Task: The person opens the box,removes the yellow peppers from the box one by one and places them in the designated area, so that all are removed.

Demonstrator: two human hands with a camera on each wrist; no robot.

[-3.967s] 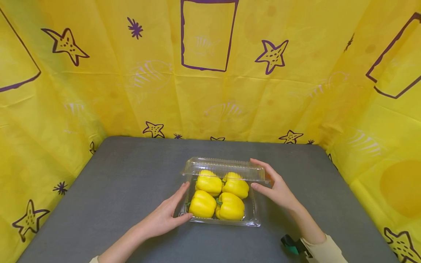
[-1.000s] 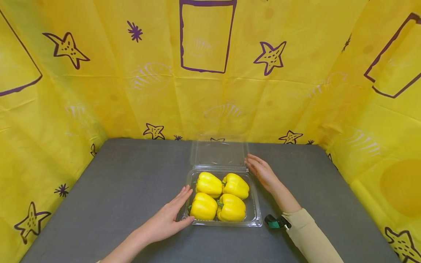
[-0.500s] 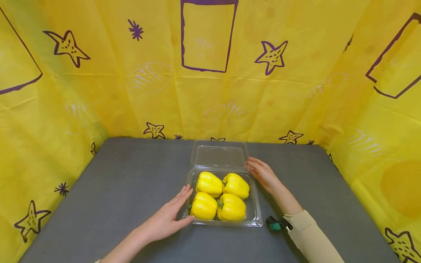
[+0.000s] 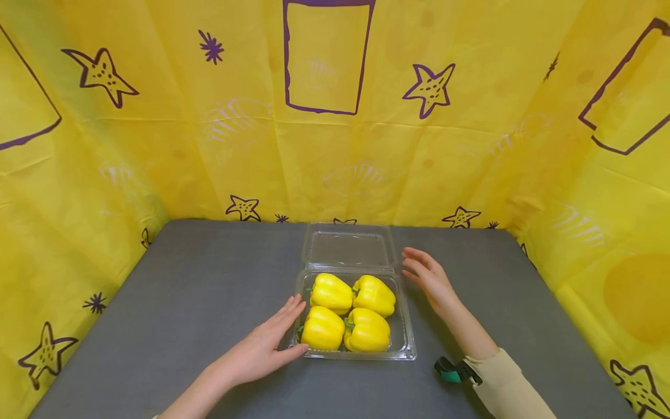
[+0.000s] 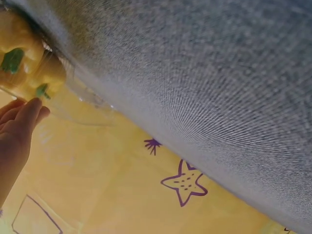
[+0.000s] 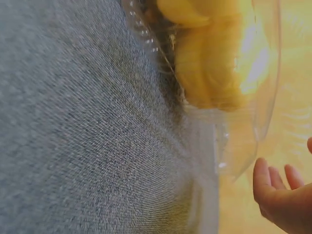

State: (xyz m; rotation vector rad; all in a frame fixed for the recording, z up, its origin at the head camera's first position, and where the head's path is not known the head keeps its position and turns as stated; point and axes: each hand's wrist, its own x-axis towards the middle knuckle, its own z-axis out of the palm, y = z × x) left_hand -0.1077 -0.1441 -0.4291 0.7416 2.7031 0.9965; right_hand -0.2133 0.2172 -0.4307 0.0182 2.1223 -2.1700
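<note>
A clear plastic clamshell container (image 4: pixel 405 326) sits on the grey table with its lid (image 4: pixel 348 247) folded back behind it. Several yellow bell peppers (image 4: pixel 332 293) with green stems lie inside in two rows. My left hand (image 4: pixel 262 346) rests along the container's left wall, fingers straight and thumb at the front left corner; the left wrist view shows its fingertips (image 5: pixel 33 105) right at the clear wall. To the right of the lid, my right hand (image 4: pixel 430 280) is held apart from the container, its fingers relaxed and nothing in them.
The grey table (image 4: pixel 220 262) extends around the container. Yellow cloth (image 4: pixel 356 145) printed with starfish and fish hangs behind the table and along both sides. A black and green strap device (image 4: pixel 449 370) sits at my right sleeve.
The lid, half raised over the peppers earlier, has swung back and down behind the container. My right hand has let go of it and drawn off to the right. My left hand stays put.
</note>
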